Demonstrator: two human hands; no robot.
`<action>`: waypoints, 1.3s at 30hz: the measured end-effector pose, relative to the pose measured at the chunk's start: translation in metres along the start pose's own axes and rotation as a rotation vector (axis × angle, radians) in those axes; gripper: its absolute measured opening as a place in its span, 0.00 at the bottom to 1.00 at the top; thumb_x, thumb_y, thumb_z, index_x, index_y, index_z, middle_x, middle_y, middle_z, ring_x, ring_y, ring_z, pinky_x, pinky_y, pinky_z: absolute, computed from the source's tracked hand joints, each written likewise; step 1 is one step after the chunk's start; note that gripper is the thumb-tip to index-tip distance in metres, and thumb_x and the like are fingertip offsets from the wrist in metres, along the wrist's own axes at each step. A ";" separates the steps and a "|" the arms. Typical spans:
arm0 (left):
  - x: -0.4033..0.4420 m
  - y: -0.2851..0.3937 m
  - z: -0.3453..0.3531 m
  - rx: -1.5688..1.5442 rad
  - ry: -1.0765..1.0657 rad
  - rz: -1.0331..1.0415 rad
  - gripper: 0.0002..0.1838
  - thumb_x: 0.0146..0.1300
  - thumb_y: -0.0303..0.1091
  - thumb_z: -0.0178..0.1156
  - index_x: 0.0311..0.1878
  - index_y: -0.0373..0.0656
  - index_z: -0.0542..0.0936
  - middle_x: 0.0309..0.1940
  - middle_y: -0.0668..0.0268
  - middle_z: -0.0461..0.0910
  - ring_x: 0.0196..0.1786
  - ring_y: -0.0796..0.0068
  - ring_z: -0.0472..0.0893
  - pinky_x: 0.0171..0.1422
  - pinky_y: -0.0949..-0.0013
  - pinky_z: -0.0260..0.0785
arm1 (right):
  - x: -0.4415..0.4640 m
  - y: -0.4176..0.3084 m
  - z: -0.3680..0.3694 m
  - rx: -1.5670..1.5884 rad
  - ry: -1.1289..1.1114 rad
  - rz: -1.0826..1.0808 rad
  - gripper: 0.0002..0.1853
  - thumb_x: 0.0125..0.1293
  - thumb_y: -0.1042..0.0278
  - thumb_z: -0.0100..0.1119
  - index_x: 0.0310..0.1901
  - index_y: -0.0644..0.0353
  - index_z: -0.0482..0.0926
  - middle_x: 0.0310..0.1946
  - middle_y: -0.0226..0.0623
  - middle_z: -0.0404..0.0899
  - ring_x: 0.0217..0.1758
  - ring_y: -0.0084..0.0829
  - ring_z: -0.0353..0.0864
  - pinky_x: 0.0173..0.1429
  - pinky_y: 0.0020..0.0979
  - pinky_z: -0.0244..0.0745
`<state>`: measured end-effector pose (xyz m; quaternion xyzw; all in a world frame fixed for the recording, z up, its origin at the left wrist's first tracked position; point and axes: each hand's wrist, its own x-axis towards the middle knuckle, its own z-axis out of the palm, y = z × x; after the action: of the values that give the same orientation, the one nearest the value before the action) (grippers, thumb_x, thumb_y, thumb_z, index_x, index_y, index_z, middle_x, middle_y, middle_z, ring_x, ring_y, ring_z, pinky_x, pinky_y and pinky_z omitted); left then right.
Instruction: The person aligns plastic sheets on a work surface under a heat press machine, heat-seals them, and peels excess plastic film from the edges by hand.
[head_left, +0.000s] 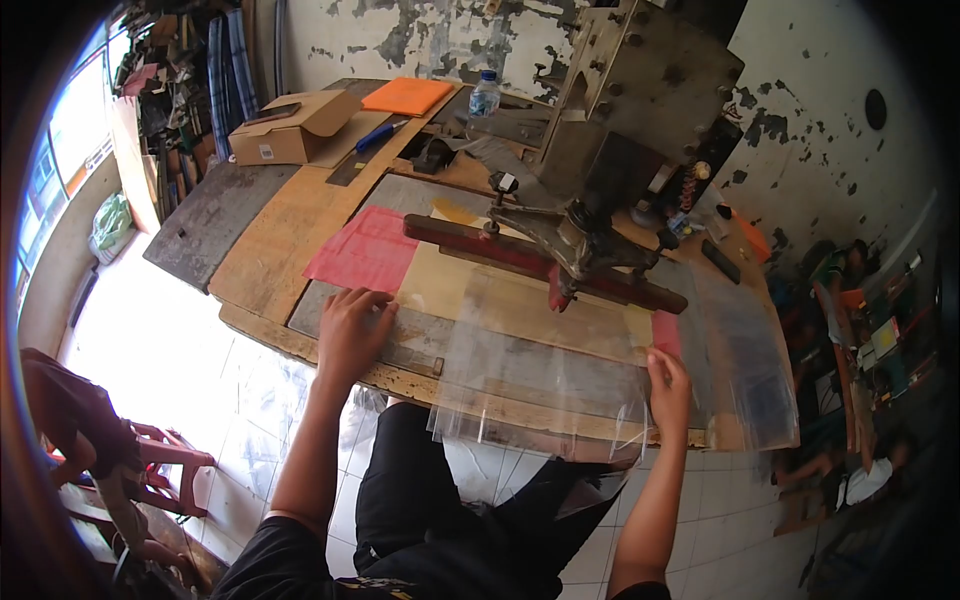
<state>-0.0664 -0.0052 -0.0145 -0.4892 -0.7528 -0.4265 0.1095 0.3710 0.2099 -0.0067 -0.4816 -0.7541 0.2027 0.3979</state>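
My right hand (669,390) pinches the right edge of a clear plastic sheet (540,385), which spreads over the table's front edge and hangs toward my lap. My left hand (353,325) lies on the metal plate (405,350), fingers bent but apart, by the near corner of a pink sheet (365,250). Between my hands a pale yellow sheet (440,275) lies partly under the plastic. Across these sheets runs the long red bar (465,237) of a heavy press (600,170). A pink strip (665,332) shows near my right fingertips.
On the table's far side are a cardboard box (290,127), an orange folded sheet (407,95), a blue-handled tool (376,137) and a water bottle (484,96). More clear plastic (750,370) lies at the right. A red stool (170,465) stands left; people sit at the far right.
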 end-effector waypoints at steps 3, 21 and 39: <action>0.008 0.013 0.005 -0.019 -0.115 0.028 0.12 0.69 0.40 0.69 0.47 0.41 0.90 0.42 0.62 0.88 0.53 0.60 0.85 0.66 0.56 0.69 | 0.036 0.016 0.014 -0.023 -0.096 0.000 0.20 0.78 0.53 0.65 0.49 0.67 0.88 0.45 0.47 0.87 0.47 0.40 0.87 0.55 0.40 0.79; 0.001 0.061 0.040 -0.258 -0.272 0.043 0.22 0.67 0.46 0.72 0.54 0.37 0.85 0.55 0.52 0.84 0.65 0.51 0.79 0.74 0.52 0.67 | 0.020 -0.004 0.024 0.585 -0.143 0.268 0.14 0.70 0.75 0.73 0.54 0.62 0.81 0.42 0.27 0.79 0.44 0.20 0.79 0.54 0.25 0.75; -0.023 0.064 0.030 -0.944 -0.339 -0.367 0.34 0.72 0.23 0.70 0.76 0.37 0.66 0.36 0.69 0.87 0.42 0.83 0.84 0.50 0.77 0.73 | -0.045 -0.011 0.019 0.899 -0.015 0.003 0.28 0.72 0.70 0.74 0.66 0.62 0.70 0.51 0.39 0.85 0.51 0.27 0.86 0.53 0.36 0.86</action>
<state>0.0060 0.0129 -0.0117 -0.4075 -0.5596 -0.6459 -0.3220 0.3598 0.1661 -0.0283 -0.2604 -0.5932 0.5142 0.5621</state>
